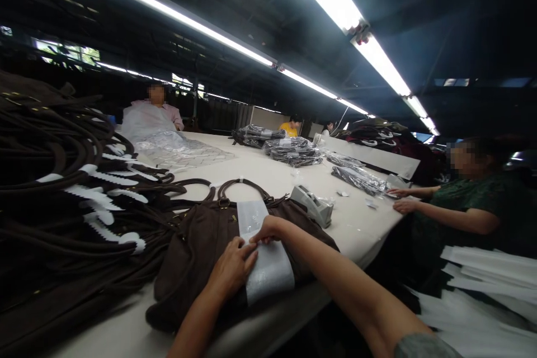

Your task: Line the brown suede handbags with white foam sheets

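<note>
A dark brown bag [188,246] lies on the pale table in front of me, its looped handles pointing away. Around its middle runs a translucent white wrap strip [271,274]. My left hand [232,265] rests on the bag at the strip's left edge, fingers spread. My right hand [268,229] reaches over the strip with fingers bent and a fingertip pressed on it, close to the left fingertips. Anything small under those fingers cannot be made out. A grey tape dispenser [312,206] stands just beyond the bag's right side.
Brown bags with white-wrapped handles [84,190] are piled at left. Plastic-wrapped bundles [289,148] lie farther back. One person [153,114] handles clear plastic across the table [251,170]; another person's hands [403,201] work at right. White sheets [490,296] are stacked at lower right.
</note>
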Demonstrator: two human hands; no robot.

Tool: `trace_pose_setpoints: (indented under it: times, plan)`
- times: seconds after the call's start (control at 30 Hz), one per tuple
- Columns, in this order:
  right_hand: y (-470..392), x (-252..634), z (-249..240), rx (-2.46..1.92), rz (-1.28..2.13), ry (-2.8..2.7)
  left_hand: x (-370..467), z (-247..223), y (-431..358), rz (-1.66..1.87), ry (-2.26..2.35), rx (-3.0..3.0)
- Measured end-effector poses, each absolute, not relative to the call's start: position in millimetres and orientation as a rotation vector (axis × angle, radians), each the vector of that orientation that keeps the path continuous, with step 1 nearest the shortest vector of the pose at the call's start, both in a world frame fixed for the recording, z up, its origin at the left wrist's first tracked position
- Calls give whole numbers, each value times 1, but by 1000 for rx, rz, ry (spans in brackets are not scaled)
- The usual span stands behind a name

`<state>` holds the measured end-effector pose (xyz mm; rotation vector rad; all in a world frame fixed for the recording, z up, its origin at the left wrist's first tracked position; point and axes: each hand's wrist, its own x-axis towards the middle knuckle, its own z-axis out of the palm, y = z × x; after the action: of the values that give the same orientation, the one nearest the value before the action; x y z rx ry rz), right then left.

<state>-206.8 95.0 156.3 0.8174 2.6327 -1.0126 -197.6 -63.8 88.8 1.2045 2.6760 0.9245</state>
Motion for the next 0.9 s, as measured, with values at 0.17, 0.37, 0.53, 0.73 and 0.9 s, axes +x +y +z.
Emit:
trace_pose_setpoints:
  times: [0.17,0.37,0.53,0.73,0.9]
  plan:
    - [116,-118,165,638,-1003,2923,-198,87,-65,935,2703,1183]
    - [208,-41,121,809,-650,3608,-189,86,-81,1074,2853,1175]
    - [231,-25,73,808,-930,3453,-187,97,-112,1209,3428,977]
    - [173,-35,104,240,-722,3777,-164,109,-105,1094,3459,1181]
    - [123,-68,108,-327,-720,3337,-164,92,-78,643,2872,1392]
